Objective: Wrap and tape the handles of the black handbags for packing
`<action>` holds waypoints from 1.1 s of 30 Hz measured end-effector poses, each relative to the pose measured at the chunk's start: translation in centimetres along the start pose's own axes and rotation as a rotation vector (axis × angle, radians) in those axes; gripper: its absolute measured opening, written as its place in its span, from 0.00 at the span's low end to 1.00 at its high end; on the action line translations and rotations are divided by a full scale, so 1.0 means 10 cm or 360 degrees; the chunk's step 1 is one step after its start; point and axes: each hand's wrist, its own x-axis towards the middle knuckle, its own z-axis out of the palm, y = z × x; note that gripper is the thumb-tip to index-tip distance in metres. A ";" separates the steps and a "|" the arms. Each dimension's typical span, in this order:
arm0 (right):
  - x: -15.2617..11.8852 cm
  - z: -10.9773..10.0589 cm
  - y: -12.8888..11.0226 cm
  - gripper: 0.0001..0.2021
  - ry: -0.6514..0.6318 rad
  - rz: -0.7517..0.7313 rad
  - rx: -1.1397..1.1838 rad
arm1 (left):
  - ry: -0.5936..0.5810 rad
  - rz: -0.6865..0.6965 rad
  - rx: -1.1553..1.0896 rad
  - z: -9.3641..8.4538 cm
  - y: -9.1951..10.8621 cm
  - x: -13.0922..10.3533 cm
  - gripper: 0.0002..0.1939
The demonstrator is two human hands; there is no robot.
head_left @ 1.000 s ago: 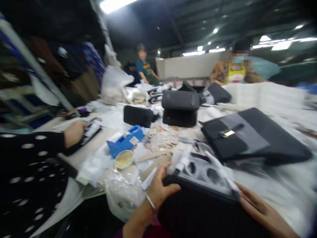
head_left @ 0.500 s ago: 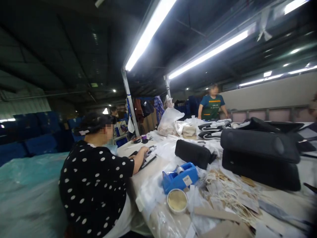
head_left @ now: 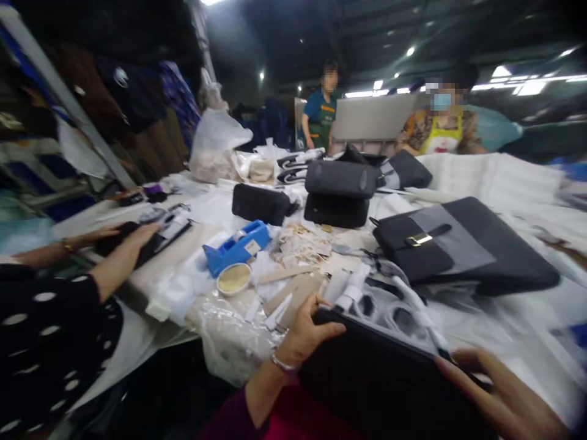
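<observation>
A large black bag [head_left: 385, 379] stands upright at the table's near edge, its top rim towards the table. My left hand [head_left: 305, 333], with a bracelet at the wrist, grips the bag's upper left corner, thumb on the near face. At the right end of the rim my right hand [head_left: 495, 385] holds the bag, its fingers curled over the top. White-wrapped straps [head_left: 394, 305] lie just behind the rim. Beyond them a black and grey bag with a gold buckle [head_left: 419, 239] rests on the table.
A blue tape dispenser [head_left: 236, 244] and a round tub [head_left: 233, 278] stand left of centre, near tangled strings [head_left: 305, 244]. Two black cases [head_left: 260, 203] [head_left: 339, 189] are behind. A co-worker's hands [head_left: 123, 244] work at the left; two people stand across the table.
The view has swung right and down. Both my hands and the black bag they hold have come into view, as have the buckled bag and a second person across the table.
</observation>
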 end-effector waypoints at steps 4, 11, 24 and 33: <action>0.08 0.08 -0.53 0.18 -0.0041 -0.0434 -0.0245 | -0.0081 -0.0002 -0.0010 -0.05 0.04 0.05 0.23; 0.25 0.70 -1.18 0.12 -0.0582 -0.0652 -0.0383 | -0.0140 0.0185 -0.0029 -0.11 0.03 -0.01 0.23; 0.26 0.74 -1.19 0.17 -0.0704 -0.0709 -0.0924 | -0.0190 0.0405 0.0041 -0.20 -0.08 0.06 0.24; 0.25 0.78 -1.24 0.12 -0.0639 -0.0404 -0.0694 | 0.0368 0.0374 -0.0166 -0.78 -0.07 -0.28 0.11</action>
